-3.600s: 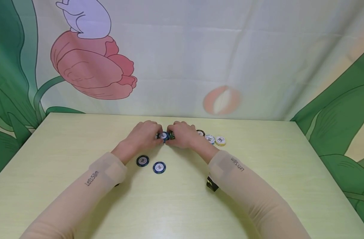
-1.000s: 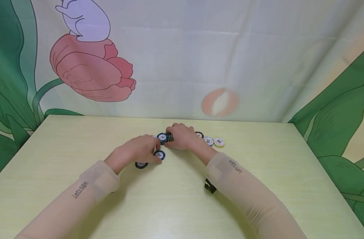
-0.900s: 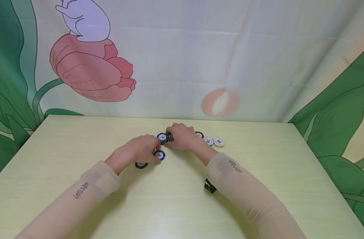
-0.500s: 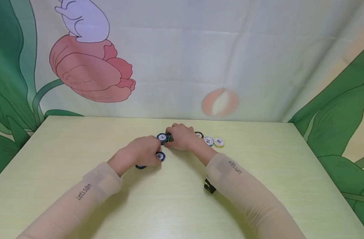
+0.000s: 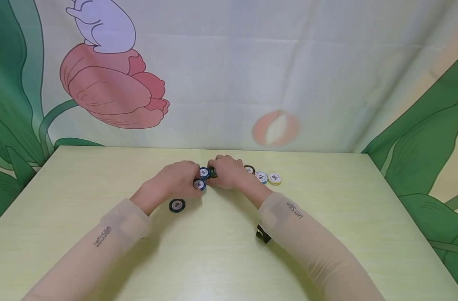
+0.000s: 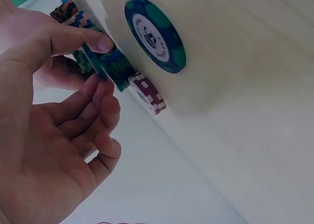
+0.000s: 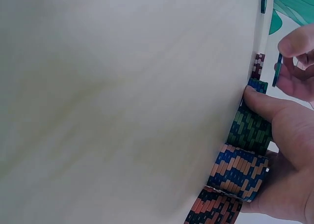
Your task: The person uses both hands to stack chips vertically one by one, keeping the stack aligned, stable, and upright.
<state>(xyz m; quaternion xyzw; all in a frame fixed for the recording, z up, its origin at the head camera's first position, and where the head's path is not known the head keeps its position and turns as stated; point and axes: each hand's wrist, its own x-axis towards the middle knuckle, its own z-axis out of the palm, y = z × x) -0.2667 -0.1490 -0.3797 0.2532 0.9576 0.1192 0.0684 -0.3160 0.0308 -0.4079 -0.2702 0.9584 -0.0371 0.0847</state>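
Observation:
My left hand (image 5: 176, 180) pinches one blue poker chip (image 5: 199, 184) between thumb and fingers. The right wrist view shows that chip (image 7: 278, 69) edge-on, just apart from a short stack of blue poker chips (image 7: 257, 85). In the head view it sits right in front of the blue stack (image 5: 204, 172). My right hand (image 5: 229, 171) holds the row of stacks, its thumb along the joint between the blue stack and a taller stack of green chips (image 7: 249, 129). The right hand's fingers are partly hidden behind the stacks.
One dark blue chip (image 5: 177, 205) lies flat near the left wrist. Beside the row are a red-and-white stack (image 6: 147, 94), a blue-and-orange stack (image 7: 238, 172), a white-and-blue stack (image 5: 262, 177) and a yellow-edged stack (image 5: 275, 179). Part of a black strap (image 5: 263, 234) shows under the right sleeve.
My left hand left the blue stack, took one of two loose chips from the table and carried it up and back to the stack. The right hand has stayed in place.

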